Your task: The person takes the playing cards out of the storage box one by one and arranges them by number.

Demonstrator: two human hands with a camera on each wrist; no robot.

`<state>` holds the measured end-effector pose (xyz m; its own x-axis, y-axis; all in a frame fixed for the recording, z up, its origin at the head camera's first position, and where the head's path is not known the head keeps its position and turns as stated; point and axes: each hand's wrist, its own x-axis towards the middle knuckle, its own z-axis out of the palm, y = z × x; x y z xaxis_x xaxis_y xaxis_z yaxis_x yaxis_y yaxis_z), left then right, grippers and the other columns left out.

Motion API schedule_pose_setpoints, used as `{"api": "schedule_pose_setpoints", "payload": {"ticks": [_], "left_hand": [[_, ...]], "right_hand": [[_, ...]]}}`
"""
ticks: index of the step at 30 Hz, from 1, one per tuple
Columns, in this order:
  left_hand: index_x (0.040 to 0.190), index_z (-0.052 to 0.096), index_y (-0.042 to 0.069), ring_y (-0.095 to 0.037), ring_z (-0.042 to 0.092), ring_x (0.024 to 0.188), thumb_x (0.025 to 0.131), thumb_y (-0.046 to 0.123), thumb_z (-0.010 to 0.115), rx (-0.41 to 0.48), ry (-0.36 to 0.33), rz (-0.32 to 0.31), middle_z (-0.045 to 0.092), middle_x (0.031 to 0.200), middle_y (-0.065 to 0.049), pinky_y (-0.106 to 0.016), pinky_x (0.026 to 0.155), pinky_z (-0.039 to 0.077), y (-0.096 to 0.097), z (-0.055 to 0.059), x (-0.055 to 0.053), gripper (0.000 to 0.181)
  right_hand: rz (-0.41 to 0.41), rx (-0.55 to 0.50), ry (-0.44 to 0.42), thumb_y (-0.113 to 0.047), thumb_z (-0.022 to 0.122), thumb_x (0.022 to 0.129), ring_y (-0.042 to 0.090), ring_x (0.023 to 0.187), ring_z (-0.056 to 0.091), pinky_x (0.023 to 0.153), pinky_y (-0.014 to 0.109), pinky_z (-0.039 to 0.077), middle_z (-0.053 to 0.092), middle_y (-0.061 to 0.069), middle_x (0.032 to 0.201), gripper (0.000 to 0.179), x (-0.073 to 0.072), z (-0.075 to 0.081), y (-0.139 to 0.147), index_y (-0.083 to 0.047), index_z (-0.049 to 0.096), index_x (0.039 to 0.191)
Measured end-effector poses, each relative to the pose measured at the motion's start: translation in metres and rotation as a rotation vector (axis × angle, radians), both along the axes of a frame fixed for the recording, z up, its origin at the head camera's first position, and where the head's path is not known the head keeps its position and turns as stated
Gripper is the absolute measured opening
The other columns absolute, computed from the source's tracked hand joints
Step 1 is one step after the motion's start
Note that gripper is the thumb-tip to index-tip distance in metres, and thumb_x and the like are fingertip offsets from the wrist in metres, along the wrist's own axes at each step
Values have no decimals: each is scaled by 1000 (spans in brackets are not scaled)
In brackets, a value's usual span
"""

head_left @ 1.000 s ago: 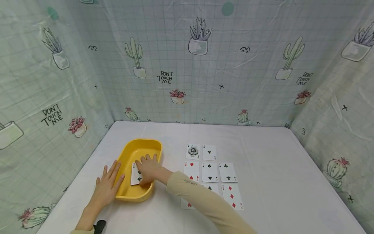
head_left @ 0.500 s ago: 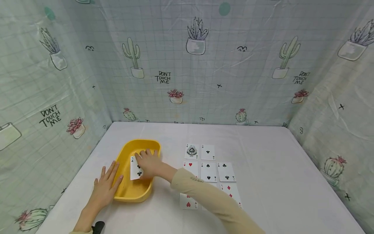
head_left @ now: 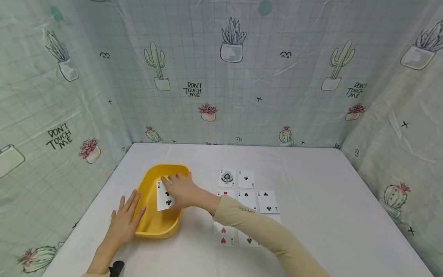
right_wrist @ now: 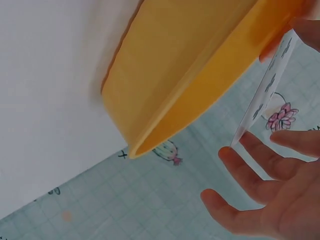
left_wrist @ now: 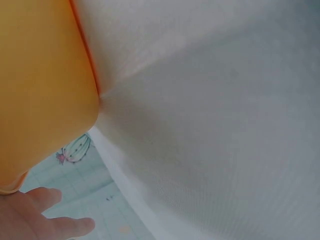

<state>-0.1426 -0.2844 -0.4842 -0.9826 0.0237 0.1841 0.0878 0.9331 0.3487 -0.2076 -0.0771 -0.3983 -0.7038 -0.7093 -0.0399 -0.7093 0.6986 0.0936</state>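
Observation:
My right hand [head_left: 183, 190] pinches a playing card [head_left: 163, 198], the three of clubs, above the yellow tray [head_left: 152, 225]. In the right wrist view, the card [right_wrist: 265, 92] slants edge-on between the thumb and fingertips, over the tray's rim, with the other fingers of the hand [right_wrist: 295, 200] spread. My left hand [head_left: 122, 223] rests with straight, spread fingers on the tray's near left rim. The left wrist view has the tray's outer wall [left_wrist: 45, 85] and part of the left hand [left_wrist: 25, 215] at its rim.
Right of the tray, face-up cards lie in rows: ace of spades [head_left: 227, 177], ace of clubs [head_left: 246, 178], two of spades [head_left: 246, 197], two of clubs [head_left: 268, 202], three of hearts [head_left: 223, 234]. My right sleeve [head_left: 259, 223] covers parts of several. Patterned cloth [head_left: 232, 96] walls the table's far side.
The right hand has raised the three of clubs from low in the tray and shifted slightly toward the right. Its forearm now covers different cards. The left hand stays at the rim.

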Motion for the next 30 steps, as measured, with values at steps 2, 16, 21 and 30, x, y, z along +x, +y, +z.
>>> {"api": "schedule_pose_setpoints", "payload": {"ticks": [2,16,21,30], "left_hand": [[144,12,14,-49,6,132,95,40,31,2,6,-2,15,149,-16,-77,88,12,-1,0,-1,59],[144,12,12,-48,2,133,95,41,31,21,21,-20,14,150,-15,-77,87,12,-2,2,-1,59],[144,13,12,-49,2,133,95,38,33,15,18,-20,14,150,-16,-77,87,12,-1,3,0,59],[144,12,12,-49,3,133,96,41,30,12,-4,-15,13,150,-16,-77,88,11,-1,3,0,59]], "right_hand": [[10,-6,6,-54,64,71,24,127,35,100,50,31,34,1,140,94,2,2,6,-17,17,144],[70,-17,38,-53,68,68,22,120,36,94,44,32,37,2,137,98,26,5,56,-16,17,143],[67,-25,31,-52,68,68,22,120,37,95,48,32,38,2,136,97,34,0,77,-16,17,143],[65,-57,72,-51,69,67,22,117,40,93,50,35,42,2,132,96,45,-8,116,-14,21,141]]}}
